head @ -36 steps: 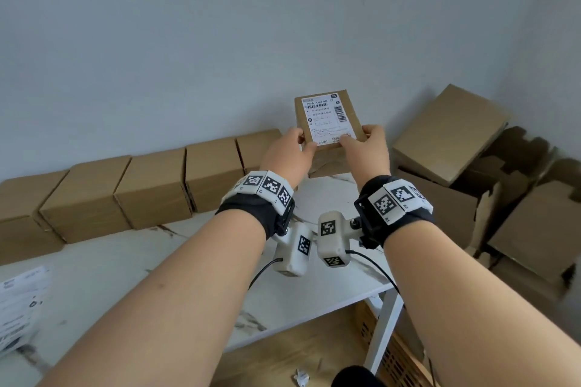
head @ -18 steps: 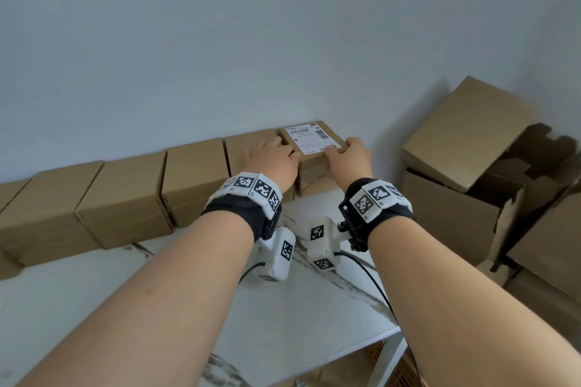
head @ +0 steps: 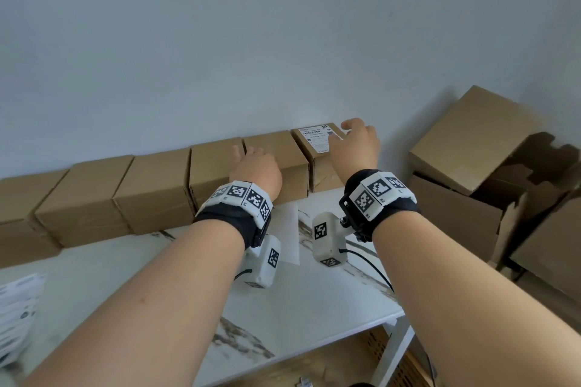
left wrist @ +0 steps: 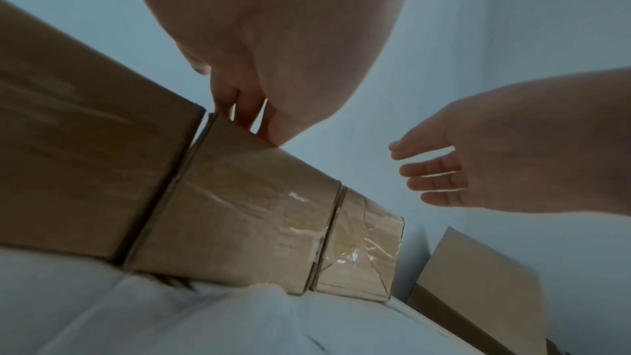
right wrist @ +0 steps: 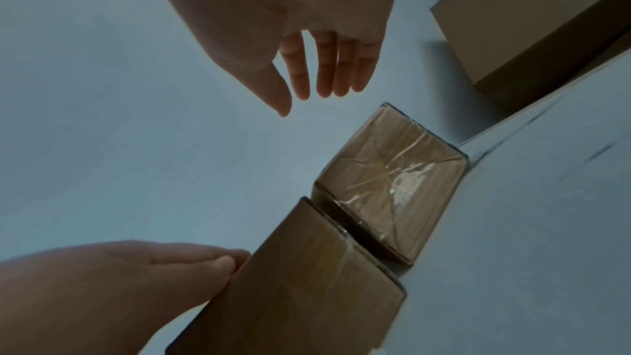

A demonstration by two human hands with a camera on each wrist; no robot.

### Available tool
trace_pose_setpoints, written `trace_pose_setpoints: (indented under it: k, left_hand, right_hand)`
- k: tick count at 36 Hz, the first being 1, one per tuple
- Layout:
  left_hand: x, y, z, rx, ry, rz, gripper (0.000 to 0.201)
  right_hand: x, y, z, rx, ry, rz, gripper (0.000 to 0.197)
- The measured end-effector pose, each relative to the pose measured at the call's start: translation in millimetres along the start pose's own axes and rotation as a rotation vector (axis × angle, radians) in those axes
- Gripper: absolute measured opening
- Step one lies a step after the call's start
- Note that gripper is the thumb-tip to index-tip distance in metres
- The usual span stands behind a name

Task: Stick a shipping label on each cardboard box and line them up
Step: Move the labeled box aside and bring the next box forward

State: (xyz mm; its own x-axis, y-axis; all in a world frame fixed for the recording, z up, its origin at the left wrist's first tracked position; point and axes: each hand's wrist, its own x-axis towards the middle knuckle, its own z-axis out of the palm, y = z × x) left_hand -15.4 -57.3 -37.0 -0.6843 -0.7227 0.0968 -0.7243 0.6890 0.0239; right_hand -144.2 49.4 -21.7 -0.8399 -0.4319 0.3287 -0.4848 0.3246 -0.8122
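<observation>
Six lined-up cardboard boxes [head: 157, 185] (one shipping label [head: 317, 137]), one left hand [head: 256, 171], one right hand [head: 358, 144], one table [head: 314, 308]

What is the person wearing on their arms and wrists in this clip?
Bare forearms, no sleeves. Each wrist has a black band topped by white blocks printed with black square markers. A white camera pod with similar markers hangs under each wrist, with a thin black cable trailing back.

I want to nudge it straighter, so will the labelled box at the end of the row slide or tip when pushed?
The labelled box probably slides: it sits flat on the smooth table. Its taped front looks slick. It seems stiff and squat, unlikely to tip.
</observation>
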Motion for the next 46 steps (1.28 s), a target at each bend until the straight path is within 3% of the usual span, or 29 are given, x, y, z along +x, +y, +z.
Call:
trace_pose_setpoints:
  k: [10,14,25,32,35,38,42,46]
  left_hand:
    - [-28,0,2,-0.17,0.182,0.068,0.03]
    - [-38,-1,0,-0.287,0.229,0.059,0.031]
    - [-59,9,-15,-0.462,0.214,-0.214,0.041]
    - [-67,5,-24,-0.647,0.289,-0.17,0.05]
    - [-75,4,-35,-0.736,0.332,-0.142,0.064]
    - [-86,3,-49,-0.779,0.393,-0.125,0.065]
    - [-106,0,-67,-0.877,0.465,-0.115,0.048]
    - [-130,-14,-73,-1.052,0.409,-0.147,0.06]
  right_hand:
    - [-34,-2,8,-0.026,-0.311,0.048,0.016]
    - [-40,-4,14,-0.054,-0.392,0.109,0.028]
    - [-49,-2,8,0.022,-0.486,0.163,0.028]
    - [-59,-5,-8,0.09,-0.418,0.096,0.015]
    - [-61,-17,-19,0.115,-0.362,0.073,0.02]
    - [-64,-33,-30,0.139,-0.278,0.024,0.02]
    - [-74,-52,-38,0.149,-0.197,-0.018,0.033]
    - [-93,-65,-40,0.178,-0.203,-0.035,0.039]
